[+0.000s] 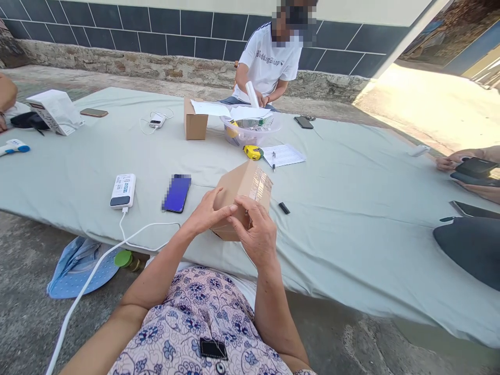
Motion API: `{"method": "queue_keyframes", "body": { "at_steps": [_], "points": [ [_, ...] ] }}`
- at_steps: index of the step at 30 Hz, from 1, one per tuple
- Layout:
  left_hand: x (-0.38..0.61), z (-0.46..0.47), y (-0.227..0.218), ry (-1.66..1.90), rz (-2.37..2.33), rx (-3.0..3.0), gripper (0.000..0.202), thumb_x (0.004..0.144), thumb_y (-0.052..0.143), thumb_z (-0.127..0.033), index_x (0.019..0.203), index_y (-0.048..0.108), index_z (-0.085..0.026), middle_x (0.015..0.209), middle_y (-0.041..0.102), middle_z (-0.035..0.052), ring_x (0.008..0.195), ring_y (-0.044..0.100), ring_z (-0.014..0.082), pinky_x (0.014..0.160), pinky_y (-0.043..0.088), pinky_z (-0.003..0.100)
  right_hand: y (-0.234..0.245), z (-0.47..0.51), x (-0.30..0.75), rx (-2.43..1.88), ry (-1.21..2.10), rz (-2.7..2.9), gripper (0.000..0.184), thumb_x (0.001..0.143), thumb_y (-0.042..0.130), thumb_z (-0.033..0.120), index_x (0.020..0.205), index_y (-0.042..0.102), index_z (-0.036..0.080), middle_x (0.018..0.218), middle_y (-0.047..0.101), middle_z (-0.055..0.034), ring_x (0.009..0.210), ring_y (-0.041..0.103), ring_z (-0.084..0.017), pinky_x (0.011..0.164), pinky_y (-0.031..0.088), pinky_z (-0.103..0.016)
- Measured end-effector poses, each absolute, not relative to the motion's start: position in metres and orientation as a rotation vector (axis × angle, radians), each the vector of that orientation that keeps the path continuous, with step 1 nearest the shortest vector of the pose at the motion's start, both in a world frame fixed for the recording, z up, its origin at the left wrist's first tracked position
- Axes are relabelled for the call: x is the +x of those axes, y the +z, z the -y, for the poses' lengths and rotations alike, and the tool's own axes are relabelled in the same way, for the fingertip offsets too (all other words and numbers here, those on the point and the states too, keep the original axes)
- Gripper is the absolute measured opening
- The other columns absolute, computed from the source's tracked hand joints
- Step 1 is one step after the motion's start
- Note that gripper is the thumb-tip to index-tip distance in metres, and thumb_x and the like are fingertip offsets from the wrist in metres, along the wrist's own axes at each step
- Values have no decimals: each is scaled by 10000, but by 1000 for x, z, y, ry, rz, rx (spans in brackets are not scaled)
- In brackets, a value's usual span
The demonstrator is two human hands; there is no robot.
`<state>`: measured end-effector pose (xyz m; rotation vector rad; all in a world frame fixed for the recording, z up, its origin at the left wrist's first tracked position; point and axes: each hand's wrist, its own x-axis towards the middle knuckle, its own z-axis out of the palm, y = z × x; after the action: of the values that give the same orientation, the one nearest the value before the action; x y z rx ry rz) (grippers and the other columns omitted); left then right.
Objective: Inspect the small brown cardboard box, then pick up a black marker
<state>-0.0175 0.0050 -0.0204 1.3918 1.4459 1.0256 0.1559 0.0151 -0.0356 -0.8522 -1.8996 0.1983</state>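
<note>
Cardboard box [244,195], sealed on top with clear tape [261,182], was held tilted over the near part of the grey sheet [351,208], just right of the smartphone [177,193]. Left hand [205,213] gripped its near left side, fingers extended. Right hand [255,232] pressed the near face, fingers curled narrow. Risk: uneven fingertip pressure could rotate the tilted box out of the grip.

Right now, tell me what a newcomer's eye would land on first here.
First, the small cardboard box, tilted and taped, held by the left hand and right hand over the near edge of the pale sheet. Left of it lie a blue phone and a white power bank; opposite sits a person in a white shirt.
</note>
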Motion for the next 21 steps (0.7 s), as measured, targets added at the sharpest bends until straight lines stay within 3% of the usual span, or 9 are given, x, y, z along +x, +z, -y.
{"method": "queue_keyframes", "body": {
  "at_steps": [5,11,15,18,21],
  "points": [
    [-18,-5,-21,1051,-1445,1388,788,811,703,-612,1481,504,-248,1652,406,124,1549,342,357,1262,308,542,-33,-15,161,-838,251,1933,326,983,654,401,1288,636,287,1270,734,-80,1220,683,-261,1016,570,-452],
    [-26,-7,-20,1110,-1431,1279,696,813,643,-584,1419,573,-248,1528,553,114,1446,469,364,1171,411,510,-34,-22,179,-914,191,1973,408,938,693,545,1238,667,270,1318,707,-120,1246,664,-303,1054,526,-526],
    [-34,-9,-16,1121,-1335,1168,684,796,578,-587,1394,583,-256,1446,612,96,1322,563,331,919,545,401,-34,-25,196,-912,243,1943,409,925,719,524,1240,676,267,1360,674,-125,1275,642,-300,1070,524,-525],
    [-42,-8,-15,1103,-1274,1143,669,798,522,-640,1356,614,-282,1418,632,72,1278,581,317,729,519,302,-32,-26,204,-850,308,1940,399,935,701,524,1239,679,266,1391,646,-134,1295,625,-302,1071,529,-520],
    [-47,-7,-17,1079,-1164,1107,664,810,493,-666,1350,620,-301,1402,645,59,1259,595,311,691,493,273,-29,-25,205,-765,343,1933,412,941,678,552,1234,682,262,1420,611,-146,1327,599,-316,1094,515,-537]
  ]
}}
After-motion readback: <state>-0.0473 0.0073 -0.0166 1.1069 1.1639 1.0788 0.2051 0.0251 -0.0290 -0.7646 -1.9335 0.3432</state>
